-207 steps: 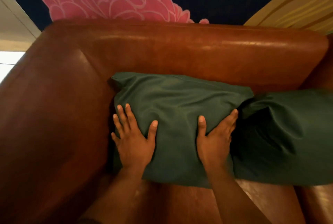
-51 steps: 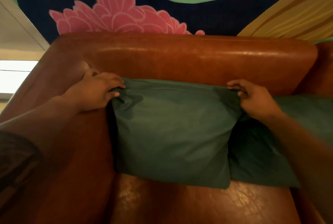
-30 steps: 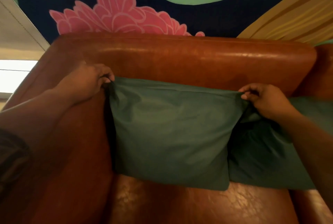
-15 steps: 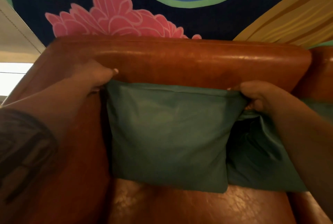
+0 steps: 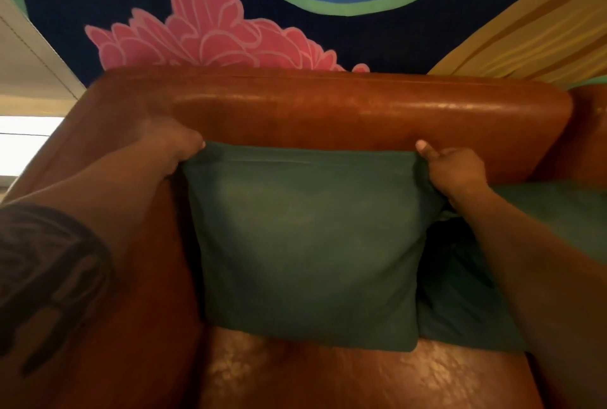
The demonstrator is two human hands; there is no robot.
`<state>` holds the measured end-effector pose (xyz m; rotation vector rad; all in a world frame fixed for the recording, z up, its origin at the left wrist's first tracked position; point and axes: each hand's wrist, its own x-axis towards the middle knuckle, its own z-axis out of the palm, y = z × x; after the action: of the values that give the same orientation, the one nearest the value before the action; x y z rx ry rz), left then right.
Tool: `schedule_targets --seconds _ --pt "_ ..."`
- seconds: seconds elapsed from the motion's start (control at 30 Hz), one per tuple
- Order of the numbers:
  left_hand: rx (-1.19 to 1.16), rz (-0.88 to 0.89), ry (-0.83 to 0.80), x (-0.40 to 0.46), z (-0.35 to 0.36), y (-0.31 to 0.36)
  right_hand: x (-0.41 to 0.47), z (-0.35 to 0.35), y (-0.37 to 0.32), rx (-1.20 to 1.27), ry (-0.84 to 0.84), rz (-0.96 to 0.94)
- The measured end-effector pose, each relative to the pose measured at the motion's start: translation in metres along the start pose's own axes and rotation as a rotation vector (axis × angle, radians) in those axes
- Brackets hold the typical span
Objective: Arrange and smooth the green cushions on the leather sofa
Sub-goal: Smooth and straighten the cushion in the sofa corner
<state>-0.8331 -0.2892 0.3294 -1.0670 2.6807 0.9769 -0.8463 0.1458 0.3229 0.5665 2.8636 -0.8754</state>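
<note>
Second cushion [image 5: 466, 297] partly hidden by right forearm, frame edge.

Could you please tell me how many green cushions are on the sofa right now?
2. One green cushion stands against the backrest by the sofa's corner, its top corners pinched. A second cushion lies beside it, partly hidden by the right arm; more may sit out of frame.

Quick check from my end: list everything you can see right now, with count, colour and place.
cushion: 1, green, upright against the backrest at the sofa's left corner
second cushion: 1, green, right of the first, partly behind it
sofa: 1, brown leather, fills the view
mural: 1, pink flower on dark blue, wall behind
left hand: grips the cushion's top left corner
right hand: grips its top right corner
</note>
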Motion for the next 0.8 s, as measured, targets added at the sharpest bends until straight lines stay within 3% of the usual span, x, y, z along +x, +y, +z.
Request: schedule_targets --seconds 0.1,0.2,0.3,0.4,0.47,0.8 --pt "0.379 0.149 0.105 -0.021 0.008 0.002 -0.013 0.004 -0.007 -0.173 0.098 -0.066" --pt "0.293 0.560 0.274 -0.049 0.030 0.014 -0.048 0.024 -0.045 -0.229 0.214 -0.385" --pt "0.346 1.003 0.083 -0.081 0.063 0.034 -0.081 0.060 -0.095 -0.233 0.033 -0.646" --pt "0.419 0.974 -0.129 -0.092 0.076 0.035 -0.091 0.089 -0.112 -0.340 -0.228 -0.619" --pt "0.532 0.882 -0.186 -0.093 0.079 0.019 -0.092 0.101 -0.101 -0.450 -0.293 -0.601" --pt "0.693 0.801 -0.259 -0.089 0.071 -0.007 -0.087 0.094 -0.074 -0.596 -0.291 -0.557"
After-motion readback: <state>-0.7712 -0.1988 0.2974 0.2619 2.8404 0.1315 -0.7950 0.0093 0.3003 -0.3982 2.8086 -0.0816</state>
